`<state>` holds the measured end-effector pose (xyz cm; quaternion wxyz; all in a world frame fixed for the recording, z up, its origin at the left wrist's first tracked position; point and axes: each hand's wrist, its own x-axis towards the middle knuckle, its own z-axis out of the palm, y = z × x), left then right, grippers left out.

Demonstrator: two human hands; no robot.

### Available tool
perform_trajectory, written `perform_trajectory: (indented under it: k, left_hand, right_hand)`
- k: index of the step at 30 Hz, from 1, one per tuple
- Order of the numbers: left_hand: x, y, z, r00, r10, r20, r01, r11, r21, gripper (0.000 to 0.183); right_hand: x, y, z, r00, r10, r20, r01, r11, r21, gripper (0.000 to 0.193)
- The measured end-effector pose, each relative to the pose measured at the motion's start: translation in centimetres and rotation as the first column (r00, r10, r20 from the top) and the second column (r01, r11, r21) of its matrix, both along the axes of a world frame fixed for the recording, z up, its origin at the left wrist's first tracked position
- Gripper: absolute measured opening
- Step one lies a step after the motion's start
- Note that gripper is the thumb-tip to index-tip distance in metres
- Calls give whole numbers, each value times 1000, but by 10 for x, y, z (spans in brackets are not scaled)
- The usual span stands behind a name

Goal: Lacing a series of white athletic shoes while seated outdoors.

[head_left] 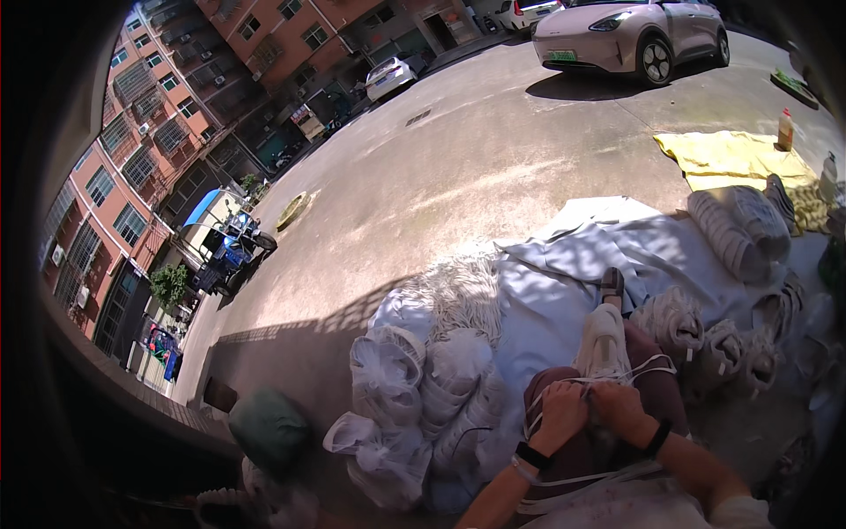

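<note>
A white shoe (604, 339) rests on my lap between my knees, toe pointing away from me. My left hand (564, 410) is closed at the shoe's near end, pinching a white shoelace (573, 381). Right beside it, my right hand (619, 409) is also closed on a lace, its knuckles almost touching the left. Loose lace ends loop out over both thighs. The fingertips are partly hidden, so exactly where the lace runs between them cannot be seen. More long white laces (573, 481) trail across my lap below the wrists.
Clear plastic bags of white shoe parts (385, 370) stand at my left. A heap of white laces (458, 295) lies on the pale sheet (564, 251). More white shoes (679, 326) sit at my right, near a yellow cloth (731, 157). Beyond, a pink car (630, 44) is parked.
</note>
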<state>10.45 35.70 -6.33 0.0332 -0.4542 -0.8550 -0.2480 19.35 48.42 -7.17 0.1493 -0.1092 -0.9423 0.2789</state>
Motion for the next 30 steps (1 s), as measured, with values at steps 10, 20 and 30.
perform_trajectory:
  k: [10, 20, 30]
  left_hand:
    - [-4, 3, -3, 999, 19, 50, -20, 1000, 20, 15]
    - [12, -13, 19, 984, -180, 8, 174, 962, 208, 21]
    - [112, -30, 16, 469, -512, 719, 599, 783, 167, 16]
  right_hand:
    - [-17, 4, 33, 970, 66, 234, -105, 982, 157, 14]
    - [22, 35, 63, 875, 416, 248, -210, 788, -579, 20]
    - [121, 53, 63, 719, 597, 356, -156, 638, -754, 24]
